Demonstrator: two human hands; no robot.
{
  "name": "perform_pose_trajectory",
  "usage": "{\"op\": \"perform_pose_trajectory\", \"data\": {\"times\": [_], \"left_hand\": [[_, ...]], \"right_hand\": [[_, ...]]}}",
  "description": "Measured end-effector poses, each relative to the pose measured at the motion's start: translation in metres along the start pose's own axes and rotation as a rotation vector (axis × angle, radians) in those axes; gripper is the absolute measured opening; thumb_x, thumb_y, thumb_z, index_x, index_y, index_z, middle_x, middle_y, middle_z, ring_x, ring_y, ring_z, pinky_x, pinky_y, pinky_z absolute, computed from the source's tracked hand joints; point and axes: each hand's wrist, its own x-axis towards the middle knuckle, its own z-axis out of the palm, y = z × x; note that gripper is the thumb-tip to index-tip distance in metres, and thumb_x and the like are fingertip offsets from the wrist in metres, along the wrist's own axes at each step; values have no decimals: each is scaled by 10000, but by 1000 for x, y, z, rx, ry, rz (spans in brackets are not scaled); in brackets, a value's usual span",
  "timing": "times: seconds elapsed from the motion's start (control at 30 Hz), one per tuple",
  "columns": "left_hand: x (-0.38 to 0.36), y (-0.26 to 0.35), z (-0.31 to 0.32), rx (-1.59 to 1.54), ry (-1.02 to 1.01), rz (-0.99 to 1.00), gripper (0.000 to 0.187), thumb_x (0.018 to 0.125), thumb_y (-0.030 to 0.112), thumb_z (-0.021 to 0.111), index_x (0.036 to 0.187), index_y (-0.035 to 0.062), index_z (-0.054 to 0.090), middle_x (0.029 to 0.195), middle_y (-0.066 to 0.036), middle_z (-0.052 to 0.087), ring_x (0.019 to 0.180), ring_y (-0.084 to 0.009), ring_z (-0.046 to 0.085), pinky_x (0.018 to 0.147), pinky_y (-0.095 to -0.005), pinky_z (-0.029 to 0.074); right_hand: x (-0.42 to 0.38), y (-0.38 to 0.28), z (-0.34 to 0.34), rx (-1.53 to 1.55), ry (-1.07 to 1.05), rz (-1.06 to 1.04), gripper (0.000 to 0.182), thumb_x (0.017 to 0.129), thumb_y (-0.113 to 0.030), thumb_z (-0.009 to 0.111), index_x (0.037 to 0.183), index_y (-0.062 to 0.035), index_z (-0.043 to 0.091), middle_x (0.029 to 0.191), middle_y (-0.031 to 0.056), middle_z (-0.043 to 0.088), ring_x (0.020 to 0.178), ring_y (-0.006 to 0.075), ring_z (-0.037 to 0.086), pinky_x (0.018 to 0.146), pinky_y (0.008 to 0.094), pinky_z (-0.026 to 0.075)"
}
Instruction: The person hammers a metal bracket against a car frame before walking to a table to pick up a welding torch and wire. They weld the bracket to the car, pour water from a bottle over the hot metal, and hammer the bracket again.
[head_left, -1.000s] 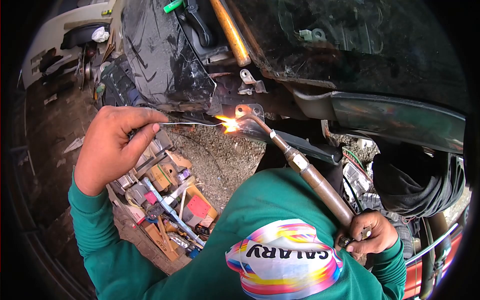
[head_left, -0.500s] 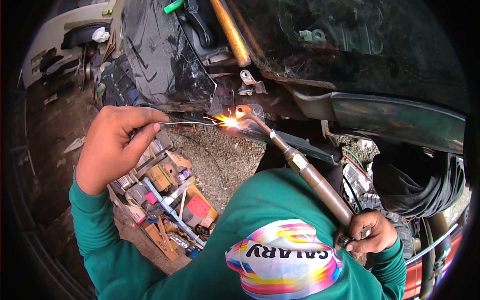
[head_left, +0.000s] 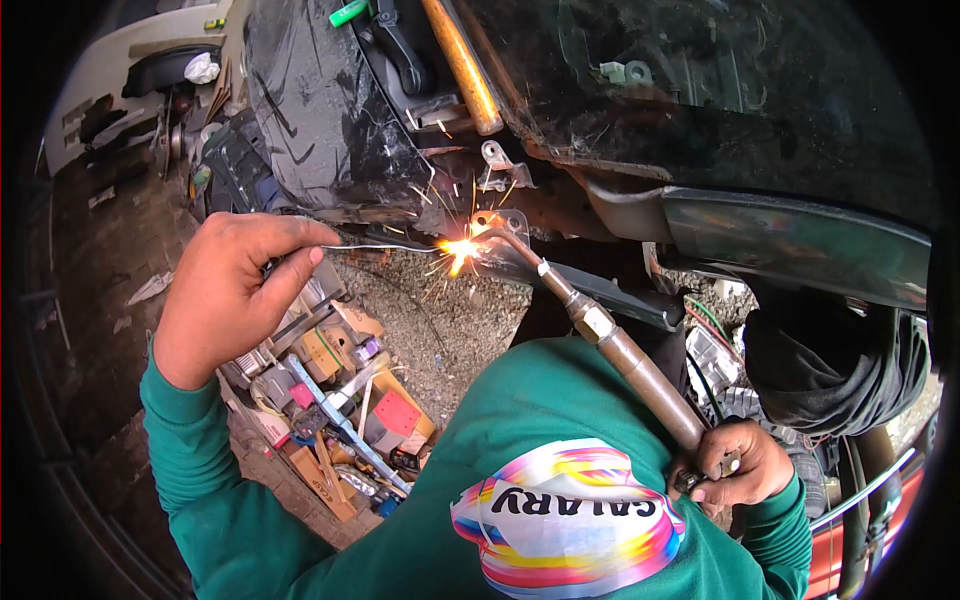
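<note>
Between the thumb and fingers of my left hand (head_left: 240, 290) is pinched a thin filler wire (head_left: 385, 246). Its far end reaches a bright, sparking spot (head_left: 460, 252) on the lower edge of the car body. My right hand (head_left: 742, 463) grips the rear of a gas welding torch (head_left: 640, 360), low on the right side. The torch's bent copper tip (head_left: 510, 238) points at the same glowing spot. A metal tab with a hole (head_left: 514, 222) sits right beside the flame. The glare hides where wire and metal meet.
A wooden handle (head_left: 462, 70) leans above the work spot, near a metal bracket (head_left: 500, 165). A dark car panel (head_left: 760, 110) fills the upper right. Below left, a box of mixed tools and parts (head_left: 335, 400) stands on the gravel. Hoses (head_left: 708, 315) run at right.
Sparks now fly wider, upward and downward around the glowing spot. The bright spot and wire end sit slightly farther right. Both hands hold almost the same positions.
</note>
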Motion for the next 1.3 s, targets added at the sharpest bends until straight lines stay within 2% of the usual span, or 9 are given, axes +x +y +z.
{"op": "perform_pose_trajectory", "data": {"times": [0.13,0.43,0.53,0.6,0.7,0.97,1.03,1.27,1.3], "left_hand": [[1,-1,0,-3,6,11,152,924,42,713,1035,-15,800,887,-183,777,783,-310,757,738,-372,562],[1,-5,-1,-8,25,40,159,945,30,703,1067,-28,788,860,-183,765,762,-282,748,719,-358,545],[0,-6,-11,-33,60,-8,155,957,24,694,1067,-38,783,840,-172,754,738,-253,735,703,-340,532],[0,-4,-18,-30,61,-25,154,961,27,693,1068,-39,783,831,-165,749,727,-241,727,696,-334,527],[0,-5,-18,-28,60,-34,156,967,31,694,1074,-37,784,815,-155,739,709,-221,711,684,-330,521],[3,-5,-8,-40,-4,-9,157,957,40,713,1075,-27,791,828,-151,752,708,-229,710,685,-337,525],[5,-5,-6,-24,-11,0,146,924,33,731,1050,-7,791,923,-197,781,828,-361,770,772,-375,586],[4,-5,-6,-17,7,18,146,921,33,733,1049,-2,794,926,-195,782,836,-365,770,768,-386,586],[3,-6,-7,-36,10,-6,148,932,34,725,1055,-8,796,905,-178,783,783,-313,748,738,-370,564]], "right_hand": [[-2,-4,1,39,21,67,277,933,55,813,840,-37,570,1080,231,780,811,176,758,595,282,599],[-1,-2,0,-4,5,0,282,926,69,812,846,-35,562,1075,244,774,873,200,772,602,287,602],[-4,0,1,70,20,-1,306,885,108,826,822,-34,563,1014,265,765,915,250,789,604,305,595],[-7,7,3,179,65,-142,340,835,146,840,780,-37,559,939,283,752,925,315,800,606,336,583],[-10,-1,3,133,69,-99,364,807,160,851,746,-43,555,870,276,735,941,366,803,613,361,574],[-7,-11,6,42,53,-14,332,874,88,855,767,-38,567,898,190,767,955,324,807,634,360,581],[-6,-15,6,64,43,97,316,890,73,850,783,-33,572,895,170,766,984,307,805,679,365,584],[-4,-12,4,-8,16,12,304,899,55,853,800,-34,580,935,181,775,1019,289,794,783,357,581],[-3,-14,5,-8,22,40,306,898,55,854,800,-36,579,936,179,774,1022,287,793,787,357,579]]}}
